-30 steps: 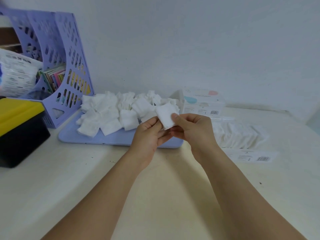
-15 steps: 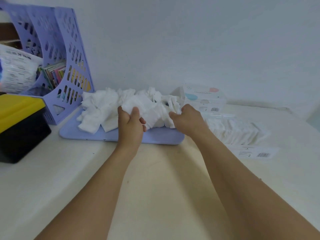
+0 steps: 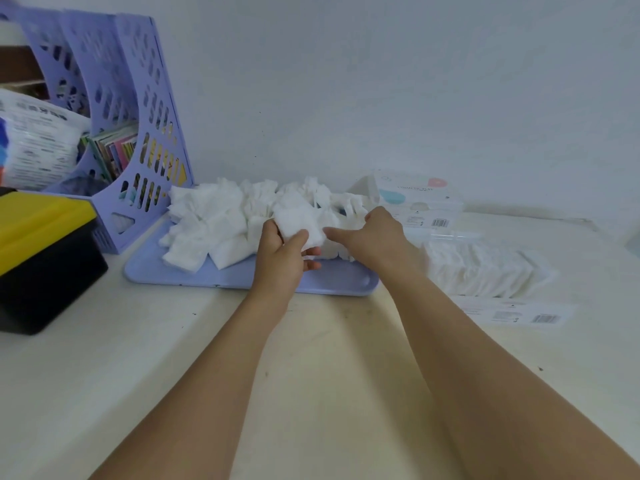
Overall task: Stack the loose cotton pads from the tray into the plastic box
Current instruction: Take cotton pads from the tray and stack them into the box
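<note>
Left hand (image 3: 282, 252) grips cotton pads (image 3: 298, 225); box (image 3: 420, 202) label's writing is unreadable.

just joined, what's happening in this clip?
A person is sorting loose white cotton pads piled on a lilac plastic tray. The left hand holds a small stack of pads above the tray, thumb on top. The right hand reaches into the pile beside it; whether it grips anything is hidden. The clear plastic box to the right of the tray already holds a row of pads.
</note>
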{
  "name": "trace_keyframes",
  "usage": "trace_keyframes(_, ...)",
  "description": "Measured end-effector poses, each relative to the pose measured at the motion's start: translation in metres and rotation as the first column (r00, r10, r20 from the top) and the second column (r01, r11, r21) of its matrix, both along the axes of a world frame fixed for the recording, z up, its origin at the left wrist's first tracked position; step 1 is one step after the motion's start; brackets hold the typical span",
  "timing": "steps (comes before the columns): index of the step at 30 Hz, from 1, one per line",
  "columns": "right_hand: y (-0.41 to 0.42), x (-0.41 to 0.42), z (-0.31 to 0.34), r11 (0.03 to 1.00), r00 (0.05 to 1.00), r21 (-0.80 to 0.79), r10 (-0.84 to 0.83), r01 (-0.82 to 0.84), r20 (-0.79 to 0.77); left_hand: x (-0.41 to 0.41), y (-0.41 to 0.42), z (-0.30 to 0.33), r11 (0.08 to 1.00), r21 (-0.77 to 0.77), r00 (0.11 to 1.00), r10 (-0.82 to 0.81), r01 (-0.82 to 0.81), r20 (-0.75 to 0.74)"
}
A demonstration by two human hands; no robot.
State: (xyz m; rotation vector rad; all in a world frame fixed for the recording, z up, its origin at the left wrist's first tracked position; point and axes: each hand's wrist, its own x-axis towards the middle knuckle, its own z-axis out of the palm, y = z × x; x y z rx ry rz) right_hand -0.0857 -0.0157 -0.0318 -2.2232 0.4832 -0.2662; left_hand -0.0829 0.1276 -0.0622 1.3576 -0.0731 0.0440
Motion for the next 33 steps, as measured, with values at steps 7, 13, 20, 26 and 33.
trace_keyframes(7, 0.005, -0.003, -0.007, 0.979, 0.997, -0.2, -0.017, 0.031, 0.072, -0.001, 0.0, 0.001, 1.0, -0.008, 1.0, 0.005, -0.005, 0.003)
trace_keyframes(13, -0.005, -0.017, -0.001, 0.98, 0.977, -0.166, -0.08, 0.114, 0.198, -0.001, 0.0, 0.0, 0.999, 0.021, 0.999, 0.048, -0.048, -0.01)
trace_keyframes(20, -0.017, -0.062, 0.046, 0.817, 0.905, 0.533, -0.03, -0.222, 0.423, -0.017, -0.01, 0.008, 0.997, -0.056, 0.999, -0.043, 0.044, 0.024)
trace_keyframes(26, -0.03, -0.082, 0.032, 0.435, 0.947, 0.844, 0.086, -0.314, 0.308, -0.04, -0.023, 0.017, 0.954, -0.182, 0.967, -0.25, 0.238, -0.05)
trace_keyframes(33, -0.036, -0.09, 0.021, 0.361, 0.974, 0.904, 0.081, -0.227, 0.212, -0.05, -0.027, 0.019, 0.951, -0.16, 0.957, -0.28, 0.266, -0.072)
